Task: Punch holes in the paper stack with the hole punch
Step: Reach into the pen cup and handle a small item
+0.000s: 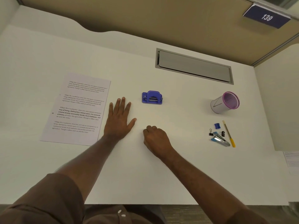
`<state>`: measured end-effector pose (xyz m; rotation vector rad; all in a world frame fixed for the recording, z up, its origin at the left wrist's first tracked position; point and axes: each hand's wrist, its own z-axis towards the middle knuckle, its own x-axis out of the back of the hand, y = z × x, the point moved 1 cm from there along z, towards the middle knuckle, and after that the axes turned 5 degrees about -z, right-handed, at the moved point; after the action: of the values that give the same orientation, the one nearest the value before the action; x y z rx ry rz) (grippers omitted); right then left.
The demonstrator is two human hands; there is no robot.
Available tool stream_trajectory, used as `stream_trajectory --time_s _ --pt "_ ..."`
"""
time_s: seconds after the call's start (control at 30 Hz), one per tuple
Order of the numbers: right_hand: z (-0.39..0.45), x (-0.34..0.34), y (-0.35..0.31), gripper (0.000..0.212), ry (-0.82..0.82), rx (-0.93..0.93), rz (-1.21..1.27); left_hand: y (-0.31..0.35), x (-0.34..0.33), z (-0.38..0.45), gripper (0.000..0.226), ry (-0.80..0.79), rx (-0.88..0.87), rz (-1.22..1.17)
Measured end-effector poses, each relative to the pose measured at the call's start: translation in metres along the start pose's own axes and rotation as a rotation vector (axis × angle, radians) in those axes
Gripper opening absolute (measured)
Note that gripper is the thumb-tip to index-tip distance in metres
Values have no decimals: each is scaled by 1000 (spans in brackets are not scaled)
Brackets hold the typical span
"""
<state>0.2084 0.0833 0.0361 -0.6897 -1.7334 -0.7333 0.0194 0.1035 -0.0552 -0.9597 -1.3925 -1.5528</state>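
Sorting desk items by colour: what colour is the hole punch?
The hole punch is blue-purple, seen in the head view.

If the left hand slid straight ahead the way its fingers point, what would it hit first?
Probably nothing. The left hand lies flat with fingers pointing up the desk, between the paper stack and the hole punch. That path looks free up to the far edge, though it passes fairly near the punch.

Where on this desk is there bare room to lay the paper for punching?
Bare white desk lies between the blue hole punch and the pink-rimmed pen cup, and along the near edge below both forearms. It is crowded by the stapler, binder clips and yellow pen.
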Motion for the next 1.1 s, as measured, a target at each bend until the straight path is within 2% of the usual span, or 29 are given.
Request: stream_trajectory --time_s 0.33,0.47,0.57,0.73,0.93,1.1 --pt "6 -20 0 22 12 -182 99 -1 -1 -1 75 4 -3 2" --pt "9 -19 7 7 -9 -254 165 -1 -1 0 75 -3 2 4" --pt "11 -11 18 12 -30 -341 231 -1 -1 0 75 -6 0 5" --pt "14 21 59 12 78 -493 273 -1 -1 0 76 -18 5 14" --pt "11 61 154 5 432 -751 525 -4 -4 0 76 -22 -1 8" --pt "10 77 239 13 476 -1013 468 -5 -5 1 77 -38 4 -9"
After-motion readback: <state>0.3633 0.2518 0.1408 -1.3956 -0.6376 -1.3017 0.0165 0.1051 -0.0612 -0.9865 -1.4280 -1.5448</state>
